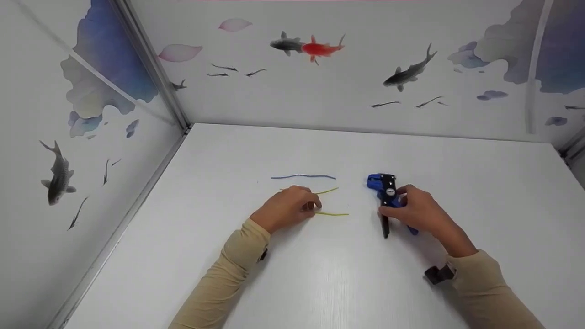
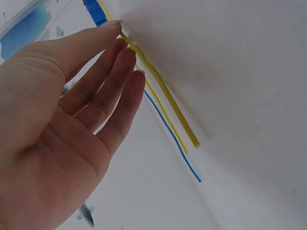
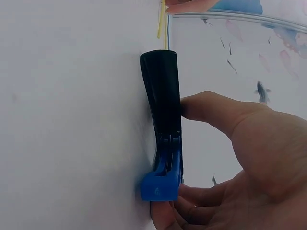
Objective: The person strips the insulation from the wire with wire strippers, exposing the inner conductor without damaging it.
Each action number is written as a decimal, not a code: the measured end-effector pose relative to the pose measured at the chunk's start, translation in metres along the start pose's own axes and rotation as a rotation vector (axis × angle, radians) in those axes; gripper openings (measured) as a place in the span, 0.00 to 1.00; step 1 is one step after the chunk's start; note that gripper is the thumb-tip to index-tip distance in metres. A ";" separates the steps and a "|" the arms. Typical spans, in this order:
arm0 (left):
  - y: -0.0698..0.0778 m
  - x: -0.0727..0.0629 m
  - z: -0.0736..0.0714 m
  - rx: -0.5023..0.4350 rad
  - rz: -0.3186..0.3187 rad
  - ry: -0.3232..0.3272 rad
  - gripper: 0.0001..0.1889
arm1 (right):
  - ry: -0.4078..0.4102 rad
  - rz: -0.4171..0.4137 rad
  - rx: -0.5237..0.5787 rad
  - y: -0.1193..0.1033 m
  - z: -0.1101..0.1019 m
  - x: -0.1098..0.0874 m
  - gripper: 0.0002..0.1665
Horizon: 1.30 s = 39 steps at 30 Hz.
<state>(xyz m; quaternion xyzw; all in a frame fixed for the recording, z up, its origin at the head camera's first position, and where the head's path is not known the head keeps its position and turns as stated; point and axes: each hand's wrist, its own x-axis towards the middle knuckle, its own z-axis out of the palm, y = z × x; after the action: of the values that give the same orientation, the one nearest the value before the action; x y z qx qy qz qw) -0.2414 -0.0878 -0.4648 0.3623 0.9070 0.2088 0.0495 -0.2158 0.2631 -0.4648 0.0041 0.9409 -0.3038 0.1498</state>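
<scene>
Between thumb and fingertips my left hand [image 1: 287,206] pinches the nearer yellow wire [image 2: 169,96], whose free end [image 1: 333,214] points right in the head view. Beyond it lies a second yellow wire [image 1: 328,190], partly hidden by that hand. Farther back a blue wire [image 1: 301,176] lies on the table, slightly wavy. My right hand [image 1: 422,210] holds a blue and black wire stripper [image 1: 388,192], thumb against the black handle [image 3: 163,91] and fingers around the blue side. The tool's head points away from me. Whether it touches the table I cannot tell.
The white table [image 1: 338,283] meets a back wall [image 1: 320,100] and a left wall [image 1: 27,228], both printed with fish and leaves. A dark wrist mount [image 1: 438,274] hangs at the right sleeve, just above the tabletop.
</scene>
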 end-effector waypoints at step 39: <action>-0.001 0.001 0.000 0.007 0.047 0.050 0.10 | -0.069 0.076 0.098 0.009 -0.013 0.002 0.60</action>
<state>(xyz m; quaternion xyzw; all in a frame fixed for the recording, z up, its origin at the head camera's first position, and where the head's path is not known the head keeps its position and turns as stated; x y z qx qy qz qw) -0.2430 -0.0874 -0.4649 0.3783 0.8999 0.2159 0.0208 -0.2203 0.2771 -0.4605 0.0365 0.9184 -0.3434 0.1933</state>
